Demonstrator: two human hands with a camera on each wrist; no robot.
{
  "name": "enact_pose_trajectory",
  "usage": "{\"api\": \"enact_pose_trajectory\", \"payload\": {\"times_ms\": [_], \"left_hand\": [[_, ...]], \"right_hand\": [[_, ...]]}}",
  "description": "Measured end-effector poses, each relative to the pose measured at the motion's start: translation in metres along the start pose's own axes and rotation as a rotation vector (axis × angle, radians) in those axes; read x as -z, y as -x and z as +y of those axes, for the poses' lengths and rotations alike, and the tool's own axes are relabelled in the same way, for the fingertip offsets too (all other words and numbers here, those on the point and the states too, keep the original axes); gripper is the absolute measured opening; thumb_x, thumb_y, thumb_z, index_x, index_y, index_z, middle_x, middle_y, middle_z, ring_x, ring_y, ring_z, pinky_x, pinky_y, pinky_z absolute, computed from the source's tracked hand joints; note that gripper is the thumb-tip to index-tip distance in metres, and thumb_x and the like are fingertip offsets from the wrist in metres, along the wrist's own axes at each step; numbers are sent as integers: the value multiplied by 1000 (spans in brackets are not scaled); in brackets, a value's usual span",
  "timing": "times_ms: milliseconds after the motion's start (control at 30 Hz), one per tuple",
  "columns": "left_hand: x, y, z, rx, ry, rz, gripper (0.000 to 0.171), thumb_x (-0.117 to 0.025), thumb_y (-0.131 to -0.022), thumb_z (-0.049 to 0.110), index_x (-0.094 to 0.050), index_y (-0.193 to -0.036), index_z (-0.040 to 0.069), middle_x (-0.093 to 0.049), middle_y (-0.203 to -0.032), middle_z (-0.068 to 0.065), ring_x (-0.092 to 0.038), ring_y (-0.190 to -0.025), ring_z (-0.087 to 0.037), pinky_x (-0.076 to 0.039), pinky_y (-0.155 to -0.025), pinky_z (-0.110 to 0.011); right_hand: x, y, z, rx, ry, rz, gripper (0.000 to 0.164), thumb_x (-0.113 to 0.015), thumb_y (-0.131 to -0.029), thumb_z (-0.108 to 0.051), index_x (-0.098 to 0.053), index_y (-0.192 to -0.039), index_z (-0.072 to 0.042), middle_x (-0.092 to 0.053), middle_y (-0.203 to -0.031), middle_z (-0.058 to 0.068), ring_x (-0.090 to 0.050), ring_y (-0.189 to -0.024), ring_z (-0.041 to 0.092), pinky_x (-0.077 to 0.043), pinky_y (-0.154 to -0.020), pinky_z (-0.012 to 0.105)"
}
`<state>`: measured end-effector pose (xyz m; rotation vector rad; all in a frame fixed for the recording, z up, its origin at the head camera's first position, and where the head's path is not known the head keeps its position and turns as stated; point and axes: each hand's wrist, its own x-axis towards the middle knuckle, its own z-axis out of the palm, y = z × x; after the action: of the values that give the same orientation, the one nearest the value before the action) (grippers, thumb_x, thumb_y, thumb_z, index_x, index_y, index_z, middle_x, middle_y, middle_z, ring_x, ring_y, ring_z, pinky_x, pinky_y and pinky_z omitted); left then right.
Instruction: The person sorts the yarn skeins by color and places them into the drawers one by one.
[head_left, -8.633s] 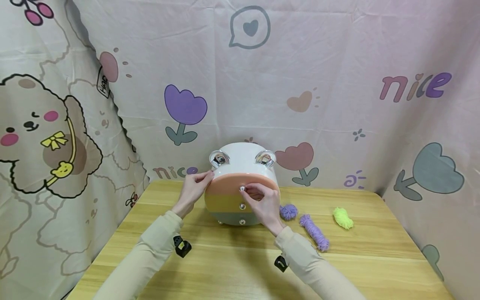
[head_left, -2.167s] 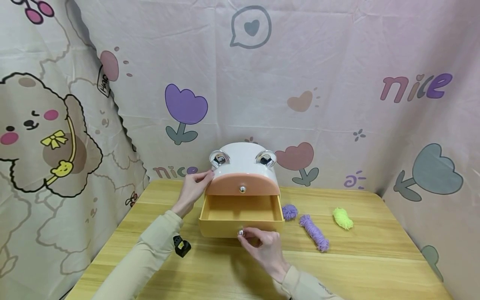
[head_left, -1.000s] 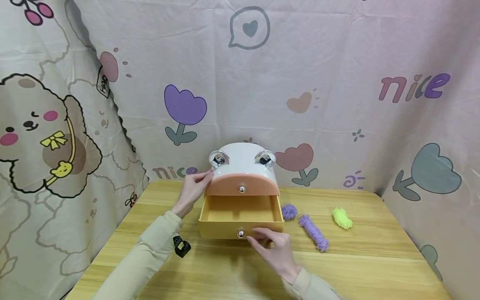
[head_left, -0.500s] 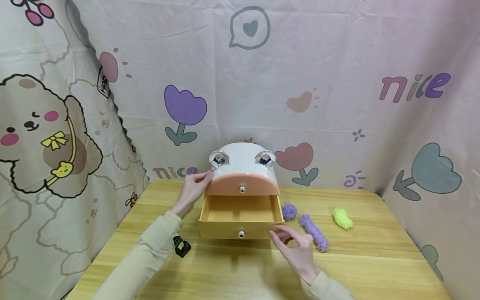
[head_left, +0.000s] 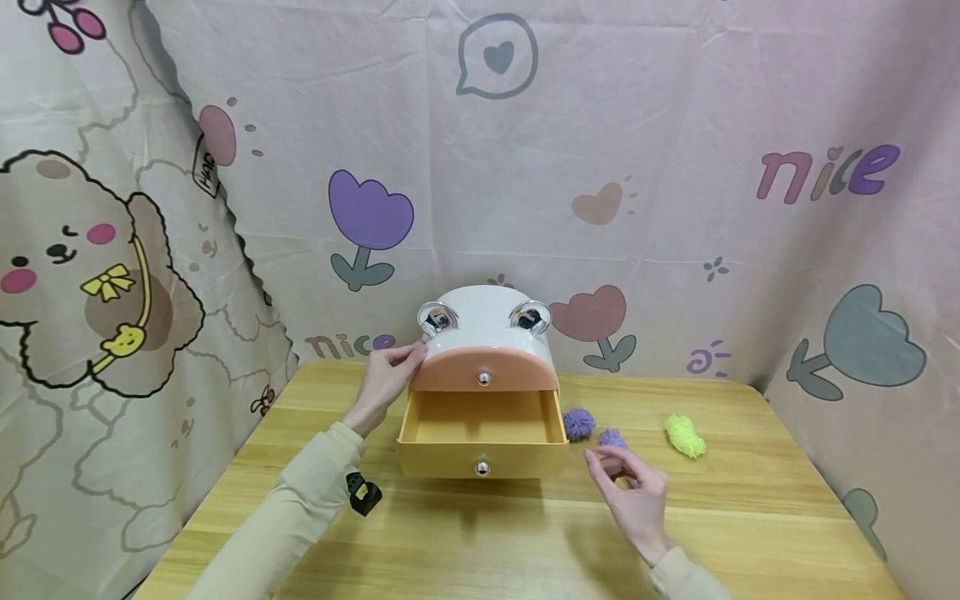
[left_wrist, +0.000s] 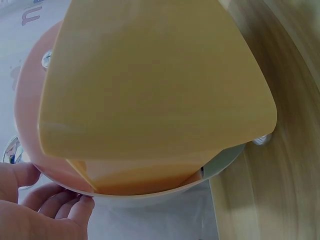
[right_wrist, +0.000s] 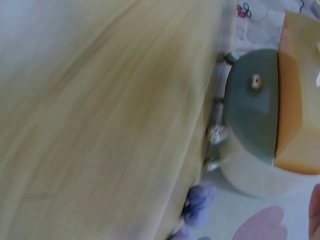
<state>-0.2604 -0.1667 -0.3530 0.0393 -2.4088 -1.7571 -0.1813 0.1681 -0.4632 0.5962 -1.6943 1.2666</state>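
Observation:
A small white drawer cabinet (head_left: 487, 312) with frog-like shiny eyes stands at the table's back. Its yellow middle drawer (head_left: 442, 461) is pulled out, with nothing visible inside. The peach top drawer (head_left: 450, 375) is closed. In the right wrist view the grey-green bottom drawer (right_wrist: 250, 110) is closed too. My left hand (head_left: 384, 383) holds the cabinet's upper left edge, thumb and fingertips on the rim in the left wrist view. My right hand (head_left: 633, 500), fingers loosely bent and holding nothing, hovers right of the drawer. It partly hides a long purple yarn skein (head_left: 612, 437).
A round purple yarn bundle (head_left: 578, 424) lies close beside the cabinet's right side. Farther right is a neon yellow yarn bundle (head_left: 686, 437). The wooden table (head_left: 465, 550) meets a printed cloth backdrop (head_left: 510, 192) behind the cabinet.
The yellow drawer was pulled out by its knob. My right hand then let go of the knob and moved right to the purple skein. My left hand has stayed on the cabinet.

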Motion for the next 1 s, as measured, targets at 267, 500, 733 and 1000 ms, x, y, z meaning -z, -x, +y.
{"api": "enact_pose_trajectory", "payload": {"times_ms": [267, 500, 733, 1000], "left_hand": [[0, 2, 1, -21, 6, 3, 39, -61, -101, 20, -61, -134, 0, -61, -139, -19, -59, -130, -33, -50, -109, -41], [0, 2, 1, -18, 6, 8, 38, -61, -101, 21, -61, -133, 0, -61, -139, -19, -58, -131, -33, -50, -109, -41], [0, 1, 0, -21, 14, 3, 38, -61, -101, 20, -61, -134, 0, -61, -138, -19, -59, -131, -32, -50, -109, -40], [0, 2, 1, -14, 11, 3, 39, -61, -101, 21, -60, -134, 0, -60, -139, -18, -59, -131, -33, -50, -109, -39]], "right_hand": [[23, 8, 19, -400, 82, -23, 26, -78, -72, 17, -72, -94, 7, -74, -73, 5, -64, -63, -4, -54, -58, 12], [39, 7, 33, -626, 70, -50, 34, -78, -78, 11, -67, -110, 9, -72, -86, -16, -67, -74, -2, -57, -69, 13], [49, 9, 42, -645, 176, -136, 39, -81, -78, 3, -67, -115, 4, -71, -96, -8, -64, -83, -2, -57, -73, 15], [60, 9, 50, -727, 340, -302, 56, -80, -78, -2, -57, -129, 5, -60, -123, 27, -53, -99, 19, -50, -77, 20]]}}
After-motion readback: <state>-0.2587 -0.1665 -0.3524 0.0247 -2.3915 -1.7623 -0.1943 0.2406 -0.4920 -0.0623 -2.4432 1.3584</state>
